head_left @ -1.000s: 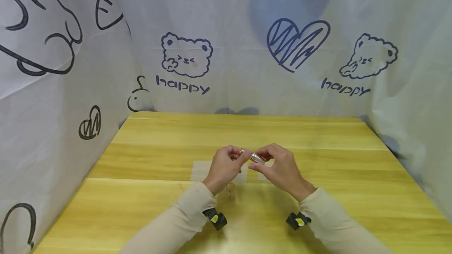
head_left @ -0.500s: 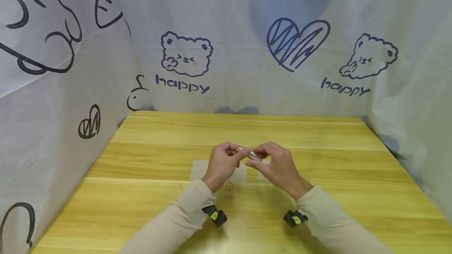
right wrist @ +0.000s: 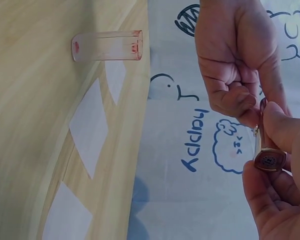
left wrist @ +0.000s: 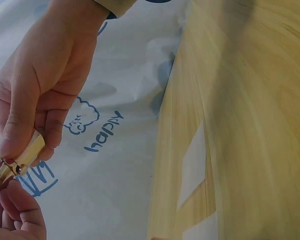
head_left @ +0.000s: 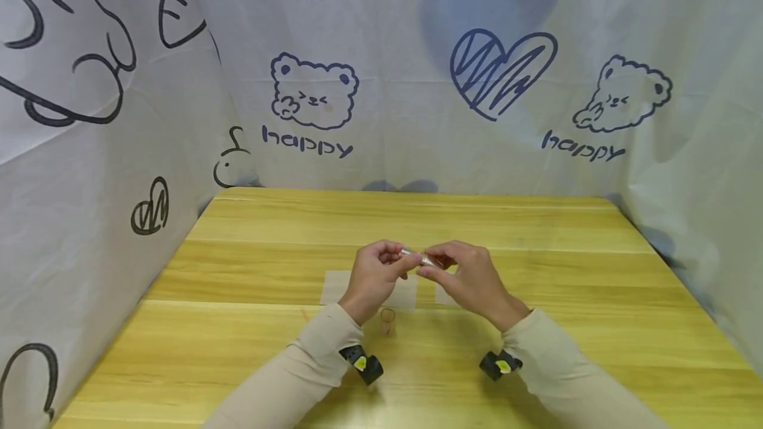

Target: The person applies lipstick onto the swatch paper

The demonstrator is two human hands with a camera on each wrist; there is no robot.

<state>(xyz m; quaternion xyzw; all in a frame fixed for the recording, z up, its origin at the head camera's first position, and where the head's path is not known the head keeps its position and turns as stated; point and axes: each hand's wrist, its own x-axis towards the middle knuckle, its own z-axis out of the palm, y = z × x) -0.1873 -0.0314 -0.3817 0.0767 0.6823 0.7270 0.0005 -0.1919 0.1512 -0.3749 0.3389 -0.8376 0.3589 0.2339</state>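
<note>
A small shiny silver-gold tube (head_left: 432, 261), lipstick-like in shape, is held between both hands above the table. My left hand (head_left: 371, 278) pinches its left end between thumb and fingers. The right hand (head_left: 477, 281) grips the other end with thumb and curled fingers. A dark narrow joint shows between the two ends of the tube (left wrist: 34, 147) in the left wrist view. In the right wrist view the tube's squarish end (right wrist: 270, 160) carries a small printed label. Fingers hide much of the tube.
A small clear container (right wrist: 107, 46) with reddish edges stands upright on the wood-grain table (head_left: 238, 349), nearer me than the hands. Whitish flat rectangles (head_left: 336, 286) lie below the hands. White cloth walls (head_left: 405, 118) with drawings enclose the back and sides.
Both hands have shifted slightly left and away from me with the tube. The right fingers cover more of its right end, and its left tip has moved slightly left.
</note>
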